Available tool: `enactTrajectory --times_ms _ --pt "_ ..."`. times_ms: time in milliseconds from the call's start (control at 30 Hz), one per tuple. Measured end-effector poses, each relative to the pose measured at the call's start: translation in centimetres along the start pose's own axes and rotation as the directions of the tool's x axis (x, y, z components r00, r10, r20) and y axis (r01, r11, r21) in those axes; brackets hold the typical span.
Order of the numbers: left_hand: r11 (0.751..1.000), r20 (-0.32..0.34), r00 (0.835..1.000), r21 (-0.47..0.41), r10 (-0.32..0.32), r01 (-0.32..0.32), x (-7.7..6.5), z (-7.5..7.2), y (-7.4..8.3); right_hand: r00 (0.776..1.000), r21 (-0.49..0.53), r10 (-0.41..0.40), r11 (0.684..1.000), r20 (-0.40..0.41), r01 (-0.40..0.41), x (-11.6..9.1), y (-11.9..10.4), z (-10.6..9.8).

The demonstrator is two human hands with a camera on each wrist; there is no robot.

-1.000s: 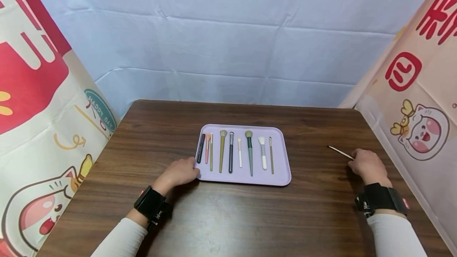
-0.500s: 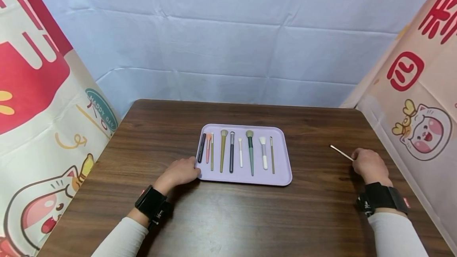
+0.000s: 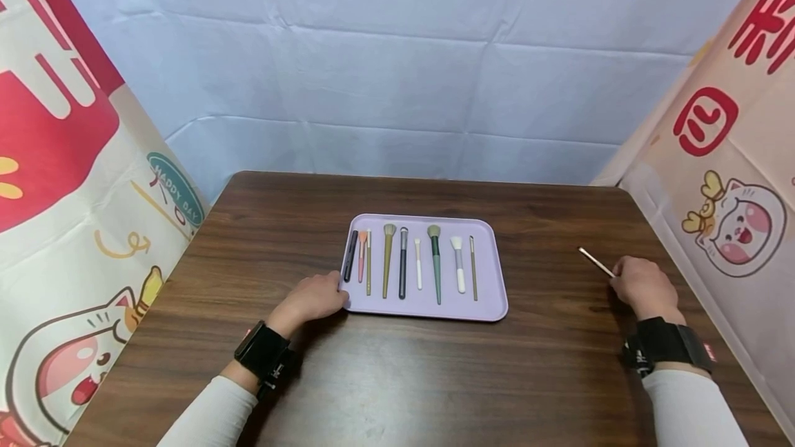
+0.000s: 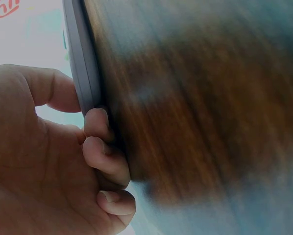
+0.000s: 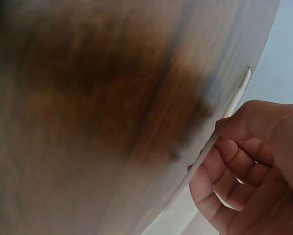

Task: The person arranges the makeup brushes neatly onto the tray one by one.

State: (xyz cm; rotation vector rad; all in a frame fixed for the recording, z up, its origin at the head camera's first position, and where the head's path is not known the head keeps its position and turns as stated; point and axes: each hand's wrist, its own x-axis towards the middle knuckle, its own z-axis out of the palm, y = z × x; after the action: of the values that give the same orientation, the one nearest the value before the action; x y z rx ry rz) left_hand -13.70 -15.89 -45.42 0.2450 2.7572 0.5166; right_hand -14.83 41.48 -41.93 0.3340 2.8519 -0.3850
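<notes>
A lilac tray [image 3: 410,308] lies on the wooden table with several makeup brushes on it, side by side and bristles mostly toward the back. My left hand [image 3: 315,297] grips the tray's near left corner; the left wrist view shows the thumb on one side of its rim [image 4: 83,63] and curled fingers on the other. Far to the right, my right hand [image 3: 644,286] pinches a thin white makeup brush [image 3: 595,261] low over the tabletop. In the right wrist view thumb and fingers close on its slim shaft [image 5: 234,98]; part of the shaft is covered.
The brown wooden table [image 3: 497,378] reaches to a pale cloth backdrop [image 3: 397,88]. Printed cloths hang close along the left [image 3: 74,281] and right [image 3: 733,178] sides. The right hand is near the table's right edge.
The thin brush in my right hand has turned slightly, its outer end shifting right; that end looked dark and now looks pale. My left hand and the tray stay put.
</notes>
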Motion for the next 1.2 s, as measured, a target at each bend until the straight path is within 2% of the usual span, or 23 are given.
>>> enactTrajectory --times_ms 233,533,867,1200 --pt "1.0 -0.002 1.0 0.004 0.007 -0.007 0.0 0.0 0.1 0.999 -0.017 -0.012 1.0 -0.034 0.012 -0.5 -0.6 0.0" --pt "1.0 0.001 1.0 0.005 0.005 -0.005 -0.1 -0.1 0.1 1.0 -0.001 0.011 1.0 -0.003 -0.011 -1.2 -2.3 -0.2" --pt "1.0 0.003 1.0 0.006 0.002 -0.002 -0.2 -0.1 0.1 1.0 -0.026 -0.009 1.0 0.017 0.009 -2.1 -4.7 -0.5" --pt "1.0 0.004 1.0 0.0 0.003 -0.003 -0.2 -0.1 0.1 0.998 0.001 -0.054 0.999 0.02 0.054 -3.1 -7.3 -0.4"
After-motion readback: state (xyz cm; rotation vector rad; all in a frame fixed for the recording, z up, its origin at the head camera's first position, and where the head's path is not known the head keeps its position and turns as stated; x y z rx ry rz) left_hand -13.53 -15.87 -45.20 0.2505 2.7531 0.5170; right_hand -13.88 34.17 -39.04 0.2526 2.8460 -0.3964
